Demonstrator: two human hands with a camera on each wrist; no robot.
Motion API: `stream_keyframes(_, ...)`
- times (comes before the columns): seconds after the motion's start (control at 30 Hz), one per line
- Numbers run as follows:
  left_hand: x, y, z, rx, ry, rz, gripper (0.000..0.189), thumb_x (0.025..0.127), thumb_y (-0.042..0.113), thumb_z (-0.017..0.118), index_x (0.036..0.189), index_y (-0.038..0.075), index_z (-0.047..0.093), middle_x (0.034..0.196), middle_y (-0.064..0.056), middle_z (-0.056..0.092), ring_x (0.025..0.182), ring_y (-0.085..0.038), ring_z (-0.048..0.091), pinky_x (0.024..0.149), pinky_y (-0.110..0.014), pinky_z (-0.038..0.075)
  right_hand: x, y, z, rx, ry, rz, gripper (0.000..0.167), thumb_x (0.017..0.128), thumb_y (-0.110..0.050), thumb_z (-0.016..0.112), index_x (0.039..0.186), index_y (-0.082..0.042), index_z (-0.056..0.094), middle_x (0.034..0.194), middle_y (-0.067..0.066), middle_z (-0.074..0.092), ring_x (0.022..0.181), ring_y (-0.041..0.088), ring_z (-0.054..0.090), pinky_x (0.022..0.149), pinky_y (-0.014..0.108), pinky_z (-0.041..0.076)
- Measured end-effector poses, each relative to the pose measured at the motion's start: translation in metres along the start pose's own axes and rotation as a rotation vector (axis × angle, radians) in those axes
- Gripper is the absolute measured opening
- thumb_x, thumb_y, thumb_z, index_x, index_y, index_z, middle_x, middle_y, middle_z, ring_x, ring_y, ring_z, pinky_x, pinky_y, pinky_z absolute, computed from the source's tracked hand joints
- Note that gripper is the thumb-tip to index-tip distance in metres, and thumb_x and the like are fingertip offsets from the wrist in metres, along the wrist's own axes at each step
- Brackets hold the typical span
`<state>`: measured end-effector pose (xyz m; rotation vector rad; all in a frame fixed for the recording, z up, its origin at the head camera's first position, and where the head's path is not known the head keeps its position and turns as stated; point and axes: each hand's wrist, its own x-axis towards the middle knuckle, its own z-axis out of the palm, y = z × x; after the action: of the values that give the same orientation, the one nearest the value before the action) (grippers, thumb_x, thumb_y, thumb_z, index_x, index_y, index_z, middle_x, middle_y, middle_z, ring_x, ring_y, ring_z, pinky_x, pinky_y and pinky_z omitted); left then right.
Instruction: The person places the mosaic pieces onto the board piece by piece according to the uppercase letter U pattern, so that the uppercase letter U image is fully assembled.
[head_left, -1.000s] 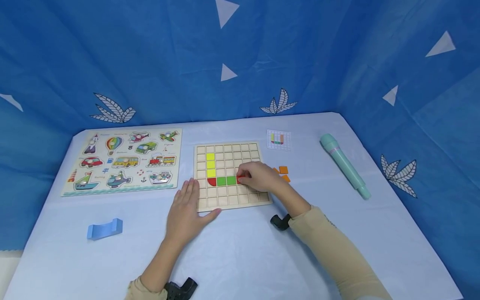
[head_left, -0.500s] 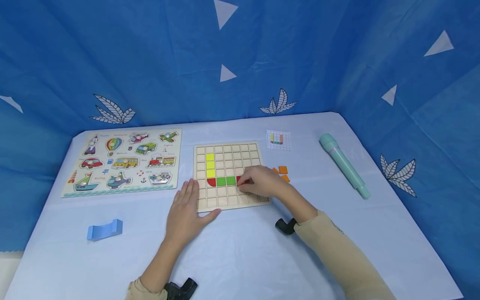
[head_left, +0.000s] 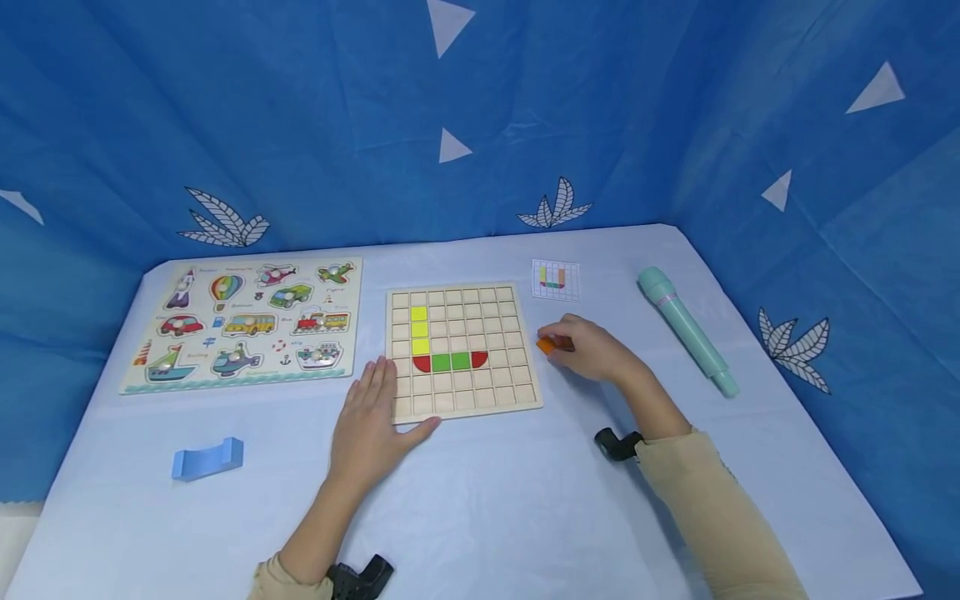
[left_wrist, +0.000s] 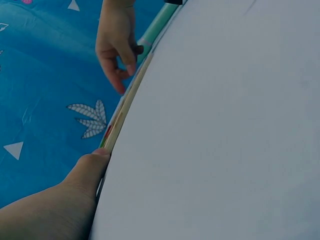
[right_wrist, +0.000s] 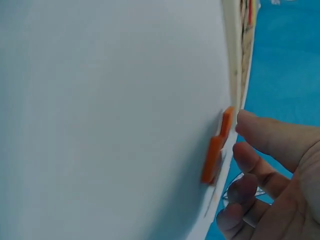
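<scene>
My left hand rests at the lower left corner of a wooden grid board, fingers straight along its edge and thumb on the front rim. Set in the grid are a column of yellow squares, two green squares and a red rounded piece at either end of the green row. Beyond the board's right edge, my right hand reaches down over orange square tiles. In the right wrist view, its thumb and fingertips are apart, right beside the orange tiles; other tiles are hidden under the hand.
A pattern card lies behind the board. To the right is a mint-green toy microphone. A vehicle puzzle board lies at the left, with a blue curved block in front of it. Blue cloth hangs behind.
My right hand has let go of the right red piece, now seen in the grid beside the green squares, and moved right to the orange tiles. My left hand has stayed in place.
</scene>
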<state>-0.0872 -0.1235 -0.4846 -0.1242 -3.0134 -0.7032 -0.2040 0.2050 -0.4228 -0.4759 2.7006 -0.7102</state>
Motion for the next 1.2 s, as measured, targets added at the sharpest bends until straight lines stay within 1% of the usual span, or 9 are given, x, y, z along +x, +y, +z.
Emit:
stream_keyframes(0.1, 0.000, -0.001, 0.000, -0.002, -0.001, -0.003, 0.115, 0.078, 0.073, 0.065, 0.156, -0.002, 0.024, 0.164, -0.018, 0.021, 0.154, -0.035, 0.018, 0.126, -0.051, 0.017, 0.001, 0.006, 0.001, -0.002, -0.009, 0.013, 0.038, 0.092, -0.010, 0.069, 0.130, -0.011, 0.066, 0.104, 0.007, 0.062, 0.093, 0.022, 0.054, 0.083, 0.034, 0.050)
stream_keyframes(0.23, 0.000, 0.000, -0.001, -0.007, 0.004, -0.003, 0.114, 0.079, 0.072, 0.066, 0.155, -0.002, 0.025, 0.164, -0.018, 0.022, 0.154, -0.035, 0.018, 0.125, -0.051, 0.017, 0.003, 0.008, 0.002, 0.000, -0.002, 0.040, 0.036, 0.093, -0.010, 0.068, 0.129, -0.012, 0.067, 0.101, 0.007, 0.060, 0.091, 0.022, 0.054, 0.080, 0.033, 0.049)
stream_keyframes(0.37, -0.001, 0.000, -0.001, -0.009, 0.012, 0.002, 0.113, 0.079, 0.071, 0.066, 0.155, -0.002, 0.026, 0.164, -0.018, 0.023, 0.154, -0.035, 0.018, 0.125, -0.051, 0.018, 0.005, 0.007, 0.002, 0.002, 0.014, 0.080, 0.026, 0.091, -0.013, 0.071, 0.117, -0.011, 0.068, 0.096, 0.006, 0.058, 0.089, 0.022, 0.053, 0.075, 0.031, 0.046)
stream_keyframes(0.53, 0.000, 0.000, -0.001, -0.006, 0.012, 0.007, 0.113, 0.079, 0.072, 0.066, 0.155, -0.002, 0.026, 0.164, -0.019, 0.023, 0.153, -0.035, 0.019, 0.125, -0.051, 0.018, 0.006, 0.009, 0.003, 0.058, 0.021, 0.104, 0.018, 0.089, -0.016, 0.075, 0.101, -0.012, 0.062, 0.091, 0.006, 0.056, 0.084, 0.022, 0.053, 0.070, 0.030, 0.046)
stream_keyframes(0.7, 0.001, -0.001, -0.001, -0.004, 0.015, 0.013, 0.115, 0.078, 0.073, 0.065, 0.155, -0.003, 0.026, 0.163, -0.019, 0.023, 0.153, -0.036, 0.019, 0.125, -0.052, 0.018, 0.007, 0.008, 0.005, 0.127, 0.026, 0.068, 0.013, 0.092, -0.015, 0.071, 0.097, -0.014, 0.059, 0.085, 0.005, 0.058, 0.077, 0.021, 0.054, 0.065, 0.028, 0.046)
stream_keyframes(0.8, 0.001, -0.002, -0.001, 0.003, 0.017, 0.013, 0.115, 0.078, 0.074, 0.064, 0.155, -0.002, 0.025, 0.163, -0.019, 0.023, 0.153, -0.035, 0.019, 0.125, -0.051, 0.018, 0.009, 0.003, 0.006, 0.186, 0.050, 0.044, 0.012, 0.093, -0.016, 0.070, 0.098, -0.015, 0.059, 0.086, 0.005, 0.058, 0.073, 0.022, 0.053, 0.061, 0.028, 0.046)
stream_keyframes(0.93, 0.001, -0.002, -0.002, 0.001, 0.014, 0.007, 0.115, 0.078, 0.074, 0.065, 0.155, -0.002, 0.025, 0.164, -0.018, 0.023, 0.153, -0.035, 0.019, 0.125, -0.052, 0.018, 0.016, -0.010, 0.012, 0.241, 0.076, -0.002, 0.012, 0.093, -0.019, 0.070, 0.100, -0.016, 0.060, 0.092, 0.004, 0.059, 0.076, 0.022, 0.054, 0.064, 0.029, 0.047)
stream_keyframes(1.03, 0.000, -0.002, -0.002, -0.004, 0.013, 0.003, 0.115, 0.078, 0.073, 0.066, 0.155, -0.002, 0.026, 0.164, -0.018, 0.023, 0.153, -0.035, 0.019, 0.125, -0.052, 0.018, 0.024, -0.023, 0.018, 0.245, 0.075, -0.031, 0.012, 0.094, -0.021, 0.069, 0.100, -0.016, 0.060, 0.094, 0.003, 0.060, 0.082, 0.020, 0.054, 0.069, 0.029, 0.047)
stream_keyframes(1.2, 0.000, -0.001, -0.002, -0.010, 0.013, 0.004, 0.114, 0.078, 0.073, 0.066, 0.155, -0.002, 0.026, 0.164, -0.018, 0.023, 0.153, -0.035, 0.019, 0.125, -0.052, 0.019, 0.038, -0.044, 0.027, 0.227, 0.045, -0.056, 0.010, 0.096, -0.020, 0.066, 0.102, -0.015, 0.059, 0.092, 0.003, 0.060, 0.081, 0.020, 0.055, 0.068, 0.029, 0.046)
